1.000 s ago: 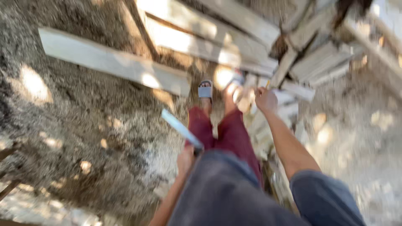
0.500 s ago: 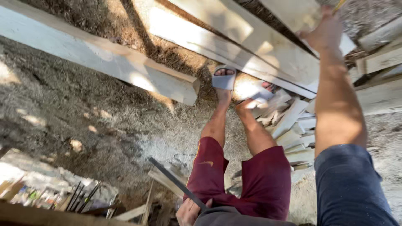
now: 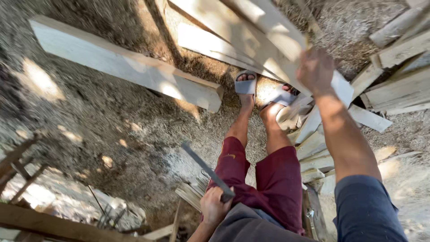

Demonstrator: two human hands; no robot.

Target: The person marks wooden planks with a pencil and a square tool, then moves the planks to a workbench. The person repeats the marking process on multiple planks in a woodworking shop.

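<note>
- Left hand at 6 o'clock, fist closed around a dark flat blade.
- Right hand at 1 o'clock, resting on a pale plank; grip unclear.
- Plank uncut, unlifted, lying on the stack.

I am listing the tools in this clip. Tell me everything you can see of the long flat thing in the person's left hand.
The flat bar is long, thin and straight, dark grey and metal-looking, like a ruler or blade; motion blur hides any markings. The left hand grips its near end in a closed fist beside the thigh. From there it slants up and to the left over the sawdust-covered ground. Its far end is free and seems to touch nothing.
</note>
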